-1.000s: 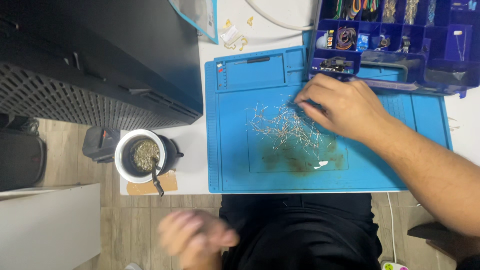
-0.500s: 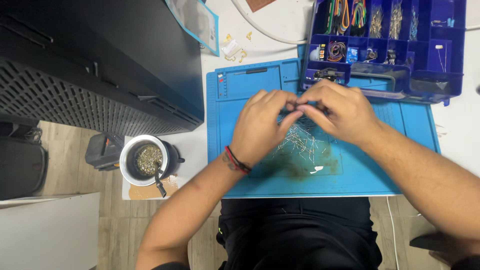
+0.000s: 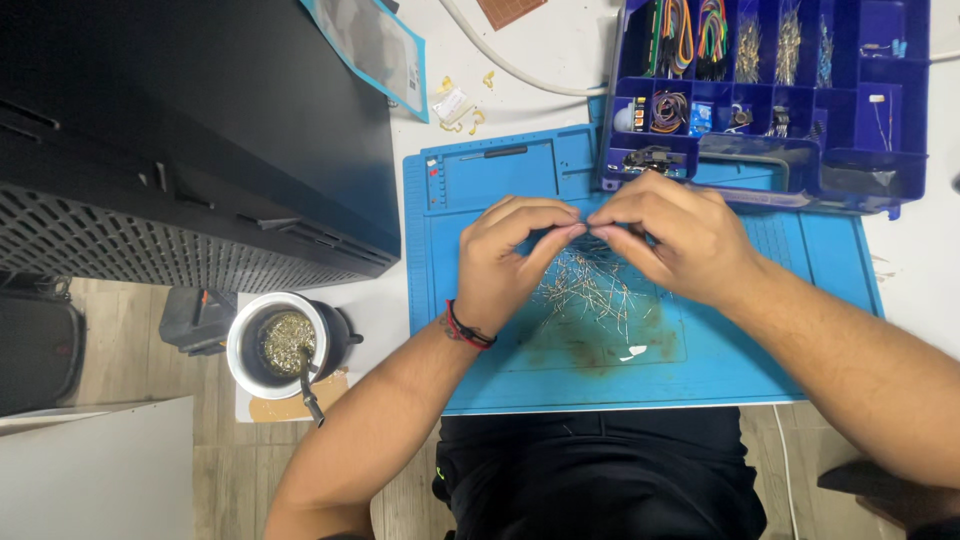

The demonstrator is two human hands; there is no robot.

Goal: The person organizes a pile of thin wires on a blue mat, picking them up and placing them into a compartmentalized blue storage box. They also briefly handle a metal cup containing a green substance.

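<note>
- White worktop point(image 3: 560, 45) carries a blue silicone mat point(image 3: 700, 370), with a black case point(image 3: 190, 130) to one side and a cup with a metal straw point(image 3: 285, 350) near the edge.
- Left hand point(image 3: 505, 262) and right hand point(image 3: 672, 238) meet fingertip to fingertip over the mat; each grip is pressed together, seemingly pinching the same thin wire-like piece, though that piece is too fine to make out for certain.
- Directly beneath the two grips lies a loose pile of thin metal leads point(image 3: 590, 290), spread across the mat's middle.
- Just beyond the right grip sits a blue compartment box point(image 3: 905, 150) holding coloured wires and small parts.
- Risk, as I judge it: a piece this thin could slip from the pinch and vanish into the pile below, or bend if the two grips pull unevenly.
- A wrist sweeping low might scatter the leads off the mat.
- Hidden: the fingertips cover whatever is held; the box's far edge is cut off, and its small contents are hard to identify.
</note>
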